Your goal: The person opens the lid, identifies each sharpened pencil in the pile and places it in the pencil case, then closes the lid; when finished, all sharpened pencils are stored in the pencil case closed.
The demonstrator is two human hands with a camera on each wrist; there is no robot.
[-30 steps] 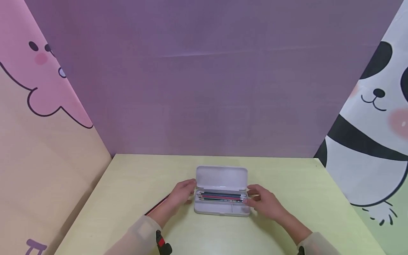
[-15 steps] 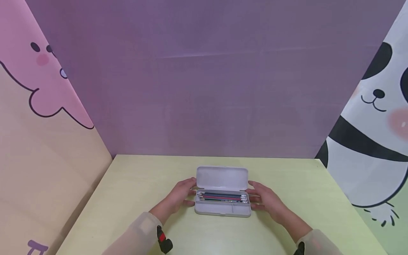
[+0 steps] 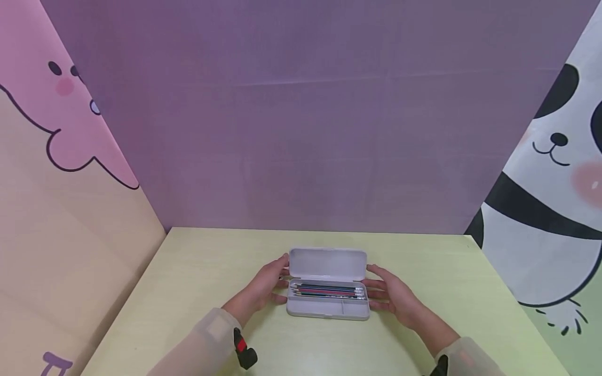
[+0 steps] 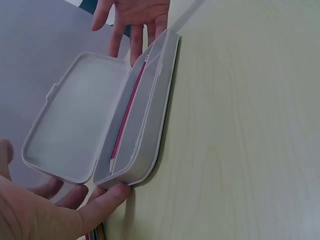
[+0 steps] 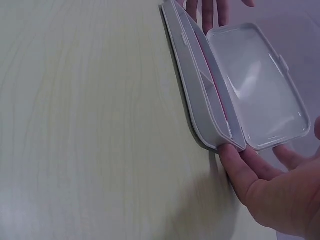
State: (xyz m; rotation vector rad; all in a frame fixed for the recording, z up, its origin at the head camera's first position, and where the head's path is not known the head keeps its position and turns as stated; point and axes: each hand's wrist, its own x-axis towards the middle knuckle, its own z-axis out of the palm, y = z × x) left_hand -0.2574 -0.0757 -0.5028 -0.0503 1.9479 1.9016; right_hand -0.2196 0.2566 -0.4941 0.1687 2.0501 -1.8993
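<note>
A white pencil case [image 3: 308, 309] lies on the table with its lid [image 3: 327, 263] folded back. Several pencils [image 3: 324, 291] lie side by side in its long rear compartment. My left hand [image 3: 264, 287] is at the case's left end, fingers spread and fingertips right at its wall, thumb up beside the lid. At the opposite end, the fingertips of my right hand [image 3: 397, 298] reach the wall, with the thumb raised near the lid. In the left wrist view, a pink pencil [image 4: 129, 105] shows inside the case.
More pencils [image 4: 96, 233] peek out below my left hand in the left wrist view. A pale wooden table [image 3: 202, 250] carries the case. Behind it stands a purple backdrop [image 3: 301, 130], with a panda-print panel [image 3: 550, 209] at right and a pink cartoon panel [image 3: 80, 130] at left.
My right thumb has come off the case's right end and risen beside the lid. My left thumb has lifted too. A dark pencil-like line beside my left forearm no longer shows. The case stays put.
</note>
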